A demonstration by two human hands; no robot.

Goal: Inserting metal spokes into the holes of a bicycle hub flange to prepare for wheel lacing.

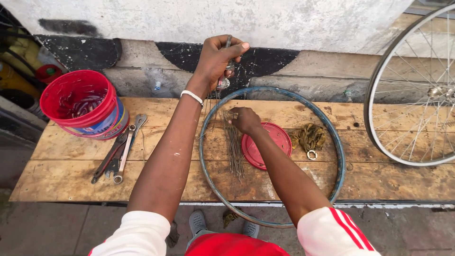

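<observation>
Left hand [215,59] raised over the wooden bench [71,182], gripping a wheel hub [223,81] with spokes hanging down. Right hand [245,119] down on a bundle of loose spokes [233,149] inside a bare blue rim [337,151]. Red lid [272,142] and dirty rag [309,136] also inside rim. Red bucket [85,104] and wrenches [121,151] on the left, spoked wheel [412,90] on the right.

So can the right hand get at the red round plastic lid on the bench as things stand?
Probably yes. The right hand rests on the thin metal spokes right beside the red round plastic lid, inside the blue bare wheel rim, and nothing lies between them.
</observation>
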